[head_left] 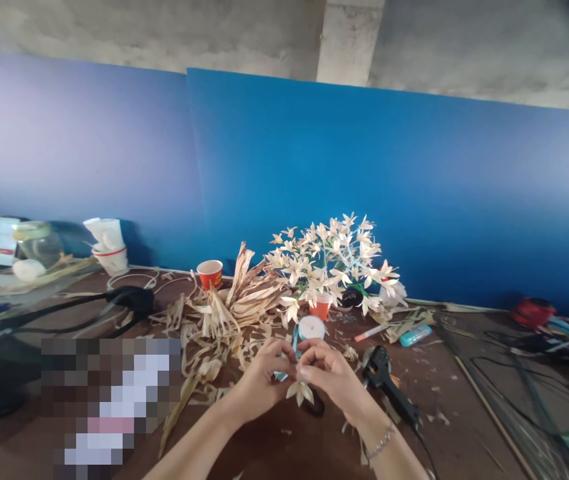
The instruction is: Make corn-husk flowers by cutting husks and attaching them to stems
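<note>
My left hand (263, 375) and my right hand (328, 371) meet above the front of the table, fingers pinched close together. A pale husk flower (301, 392) with pointed petals hangs just below my right thumb and fingers, which are closed on it; the exact grip is partly hidden. My left fingers are closed around light blue tape (280, 376), part of which shows under the hand. Right behind my fingertips is a white-and-blue round tape roll (311, 327). A black glue gun (389, 385) lies to the right of my right hand.
Dried husks (244, 297) and scraps spread behind and left of my hands. A bunch of husk flowers (334, 257) stands in a red cup (320, 307). Another paper cup (209, 274), a marker (370, 333) and a turquoise packet (415, 335) lie around. Cables run at right.
</note>
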The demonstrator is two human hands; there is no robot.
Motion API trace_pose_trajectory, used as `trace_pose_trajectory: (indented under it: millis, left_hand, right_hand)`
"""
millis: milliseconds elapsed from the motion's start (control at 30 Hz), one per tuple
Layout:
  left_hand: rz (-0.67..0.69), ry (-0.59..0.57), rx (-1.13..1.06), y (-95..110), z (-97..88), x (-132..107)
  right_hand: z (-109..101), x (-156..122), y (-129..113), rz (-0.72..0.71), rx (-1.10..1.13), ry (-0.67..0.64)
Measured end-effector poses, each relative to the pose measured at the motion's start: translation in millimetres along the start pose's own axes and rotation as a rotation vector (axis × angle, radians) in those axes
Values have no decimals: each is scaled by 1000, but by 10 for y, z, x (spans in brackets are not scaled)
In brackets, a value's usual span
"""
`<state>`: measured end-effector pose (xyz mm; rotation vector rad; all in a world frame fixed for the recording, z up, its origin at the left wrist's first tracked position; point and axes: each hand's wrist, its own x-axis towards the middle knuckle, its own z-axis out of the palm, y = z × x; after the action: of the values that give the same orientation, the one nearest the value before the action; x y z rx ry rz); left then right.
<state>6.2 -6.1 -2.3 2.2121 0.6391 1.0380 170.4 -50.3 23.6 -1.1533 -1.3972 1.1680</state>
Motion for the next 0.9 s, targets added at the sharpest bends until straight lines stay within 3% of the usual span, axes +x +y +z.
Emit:
trace_pose_trajectory:
  millis: [167, 333, 533, 767, 900]
  left_hand:
    - [-15, -68, -47, 22, 22, 2]
    - [-84, 110, -31, -37, 4, 21]
    - [-82, 193, -7, -93, -29, 29]
    - [-142, 158, -196, -74, -14, 26]
    - [-138, 234, -195, -100, -12, 28]
  right_hand:
    - [36, 16, 62, -4, -53, 4]
    - [-15, 49, 63, 72, 8, 172]
    - [-8, 38, 45, 174, 167, 49]
    - [22, 57, 87, 148, 139, 129]
    - [-3, 52, 117, 138, 183, 117]
